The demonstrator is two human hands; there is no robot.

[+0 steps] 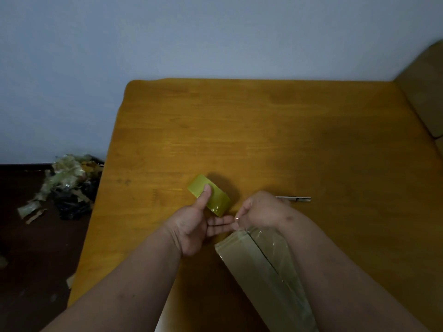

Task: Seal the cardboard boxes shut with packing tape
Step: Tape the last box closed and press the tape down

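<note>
Cardboard box (249,267) at the near edge of the wooden table (263,130), lying lengthwise away from the viewer, its top flaps meeting along a dark central seam. A strip of clear packing tape (271,245) runs along the right side of that seam and gathers into a crinkled end at the box's far edge. Right hand (261,209), bent down at the wrist just beyond that far edge: its fingertips (237,218) are drawn together in a pinch on the glossy tape end, directly above the box's far corner. Whether the tape is still joined to the roll cannot be told. Left hand (191,226), to the left of the box and clear of it: it grips the roll of yellow-green tape (209,198), thumb pressed flat on the roll's outer face, the remaining fingers (220,224) extended beneath it toward the right hand, their tips almost meeting the pinching fingertips. The roll is held above the table just beyond the box's far left corner.

A slim metal utility knife (294,199) lies on the table behind the right hand. Further cardboard (424,92) stands at the table's far right edge. On the dark floor to the left, a heap of discarded tape and scraps (64,185) rests against the pale wall (191,32).
</note>
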